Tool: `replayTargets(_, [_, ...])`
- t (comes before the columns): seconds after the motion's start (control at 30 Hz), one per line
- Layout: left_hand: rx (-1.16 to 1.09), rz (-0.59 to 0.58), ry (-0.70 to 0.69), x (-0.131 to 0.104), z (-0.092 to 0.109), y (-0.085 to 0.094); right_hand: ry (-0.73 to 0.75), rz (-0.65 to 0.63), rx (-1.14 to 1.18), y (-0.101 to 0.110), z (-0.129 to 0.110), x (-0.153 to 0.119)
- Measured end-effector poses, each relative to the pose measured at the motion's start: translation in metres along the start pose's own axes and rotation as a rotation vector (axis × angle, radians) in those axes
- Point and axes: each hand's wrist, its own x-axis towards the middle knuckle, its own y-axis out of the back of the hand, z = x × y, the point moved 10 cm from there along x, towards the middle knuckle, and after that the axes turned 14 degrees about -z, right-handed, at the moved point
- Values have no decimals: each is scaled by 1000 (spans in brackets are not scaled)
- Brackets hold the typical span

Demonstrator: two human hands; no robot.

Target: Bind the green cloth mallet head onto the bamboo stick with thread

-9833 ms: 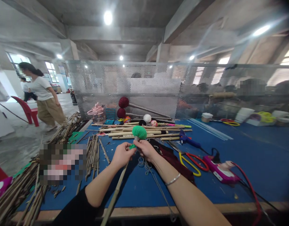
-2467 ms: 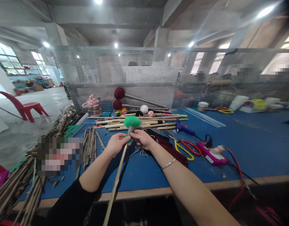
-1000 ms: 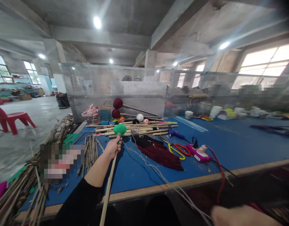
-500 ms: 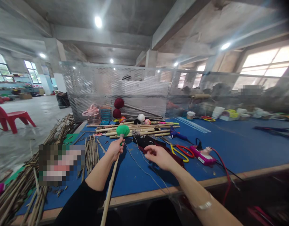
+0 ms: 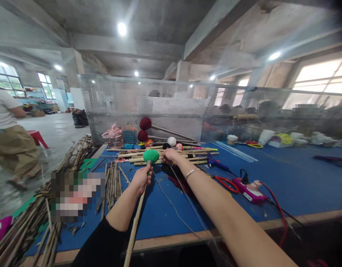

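Observation:
My left hand (image 5: 141,178) is closed around a pale wooden stick (image 5: 134,228), just below its round head covered in green cloth (image 5: 151,157). The stick slants down toward the table's front edge. My right hand (image 5: 171,156) is just right of the green head, over the bundled sticks, its fingers pinched on grey string (image 5: 178,178). The string's small bundle is mostly hidden by those fingers. Another thin strand (image 5: 165,194) trails from beneath the green head across the blue table (image 5: 156,218). Dark cloth (image 5: 178,182) lies under my right wrist.
Red-handled scissors (image 5: 227,184), a blue glue gun (image 5: 215,162) and a pink power strip (image 5: 250,191) with cords lie at right. Dark red-headed sticks (image 5: 145,123) rest by the perforated screen (image 5: 115,96). Dry branches (image 5: 34,211) line the left. A person (image 5: 12,137) is beyond.
My right hand has moved forward and left to the string bundle, and its fingers have closed. My left hand still holds the green-headed stick. A person has come into view at far left.

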Motion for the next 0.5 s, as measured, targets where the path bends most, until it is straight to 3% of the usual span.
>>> replayTargets(0.27, [-15, 2, 6, 0, -1, 0, 292, -26, 339, 54, -96, 3])
replayTargets(0.4, [-32, 0, 9, 3, -2, 3, 588, 55, 493, 97, -145, -25])
replayTargets(0.5, [-64, -17, 3, 4, 0, 4, 773, 223, 518, 126, -154, -57])
